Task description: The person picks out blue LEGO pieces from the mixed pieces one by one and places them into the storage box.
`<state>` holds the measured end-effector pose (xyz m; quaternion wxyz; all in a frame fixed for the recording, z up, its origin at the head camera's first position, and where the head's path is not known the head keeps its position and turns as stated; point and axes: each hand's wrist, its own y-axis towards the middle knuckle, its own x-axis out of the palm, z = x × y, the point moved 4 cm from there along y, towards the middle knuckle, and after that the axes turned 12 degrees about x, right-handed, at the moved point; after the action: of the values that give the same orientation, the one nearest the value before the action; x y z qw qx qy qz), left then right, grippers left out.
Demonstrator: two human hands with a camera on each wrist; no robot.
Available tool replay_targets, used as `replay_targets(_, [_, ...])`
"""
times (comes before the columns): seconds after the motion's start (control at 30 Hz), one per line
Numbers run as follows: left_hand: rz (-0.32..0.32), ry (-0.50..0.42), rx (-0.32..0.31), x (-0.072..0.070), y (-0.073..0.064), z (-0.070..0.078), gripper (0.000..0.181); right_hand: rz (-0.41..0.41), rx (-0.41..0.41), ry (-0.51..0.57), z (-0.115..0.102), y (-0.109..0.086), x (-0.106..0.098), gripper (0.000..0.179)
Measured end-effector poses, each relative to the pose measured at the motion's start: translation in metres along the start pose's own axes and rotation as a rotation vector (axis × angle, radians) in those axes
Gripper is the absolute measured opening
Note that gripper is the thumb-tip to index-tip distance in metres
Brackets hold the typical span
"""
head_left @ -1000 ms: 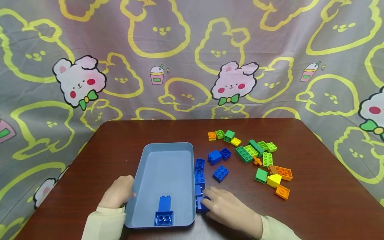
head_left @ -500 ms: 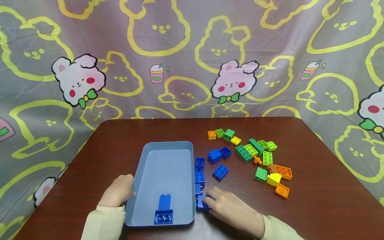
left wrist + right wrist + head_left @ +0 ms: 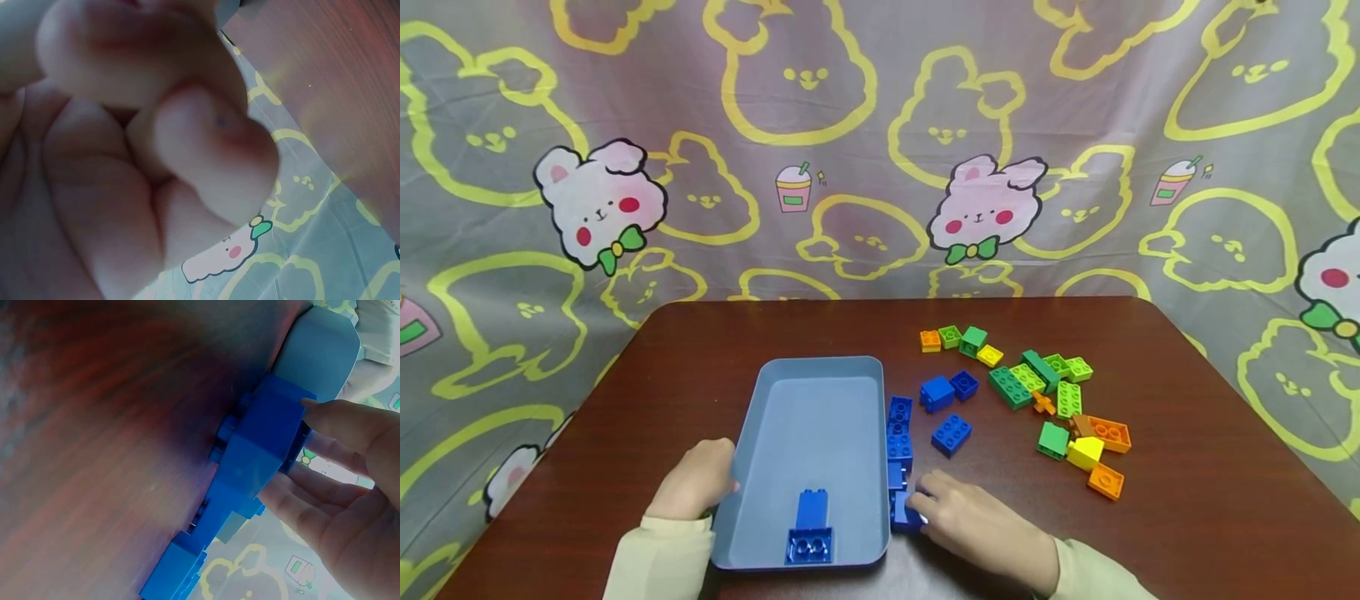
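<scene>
A grey-blue tray (image 3: 820, 425) lies in front of me in the head view, two blue bricks (image 3: 812, 508) inside near its front end. My left hand (image 3: 696, 479) grips the tray's left rim; its curled fingers (image 3: 206, 150) fill the left wrist view. Along the tray's right side runs a row of blue bricks (image 3: 899, 447). At the row's near end, my right hand (image 3: 973, 521) pinches a blue brick (image 3: 905, 511), also large in the right wrist view, thumb (image 3: 337, 422) at its edge and fingers on another side.
Right of the row lie loose blue bricks (image 3: 951, 434). Farther right and back are scattered green bricks (image 3: 1011, 386), yellow ones (image 3: 1086, 452) and orange ones (image 3: 1106, 481) on the brown table (image 3: 692, 367). A patterned curtain (image 3: 865, 150) hangs behind the table.
My right hand has shifted slightly right, uncovering more of the near blue brick's top. The left hand and the tray stay in place.
</scene>
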<state>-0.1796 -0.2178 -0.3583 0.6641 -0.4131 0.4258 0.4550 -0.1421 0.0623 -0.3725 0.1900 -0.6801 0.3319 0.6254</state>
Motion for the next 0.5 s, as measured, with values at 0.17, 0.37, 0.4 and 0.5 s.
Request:
replay_targets(0.17, [0.008, 0.005, 0.008, 0.0, 0.0, 0.0, 0.014, -0.009, 0.016, 0.03, 0.002, -0.001, -0.002, 0.02])
replay_targets(0.37, [0.013, 0.014, 0.021, -0.001, 0.0, 0.0, 0.015, 0.007, 0.035, 0.052, 0.002, -0.003, -0.009, 0.024])
replay_targets(0.4, [0.012, 0.016, 0.022, -0.001, 0.0, 0.0, 0.015, 0.009, 0.038, 0.055, 0.002, -0.003, -0.011, 0.025])
replay_targets(0.5, [0.011, 0.017, 0.022, -0.001, 0.0, 0.0, 0.015, 0.026, 0.033, 0.061, 0.002, -0.003, -0.015, 0.026])
